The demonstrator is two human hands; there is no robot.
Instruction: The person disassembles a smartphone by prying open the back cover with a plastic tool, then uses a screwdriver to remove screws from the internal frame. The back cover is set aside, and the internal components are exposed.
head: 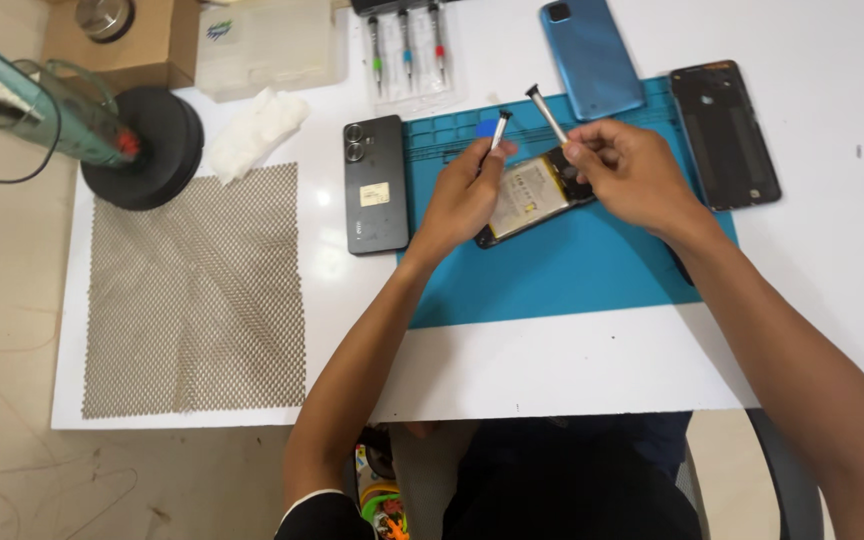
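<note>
White tabletop [552, 370] carries a blue mat [572, 270] where I see the opened phone [532, 195] lying slantwise between both hands, my left hand [462, 200] pinching one screwdriver [498, 130] at its near-left side, my right hand [632, 170] gripping another screwdriver [546, 112] over its upper end.

Both hands cover parts of the opened phone [532, 195] on the blue mat [572, 270]; the tool tips are hidden. The hot-air tool [42, 105] is cut off at left; the screwdriver [407, 45] tops run off the upper edge.
</note>
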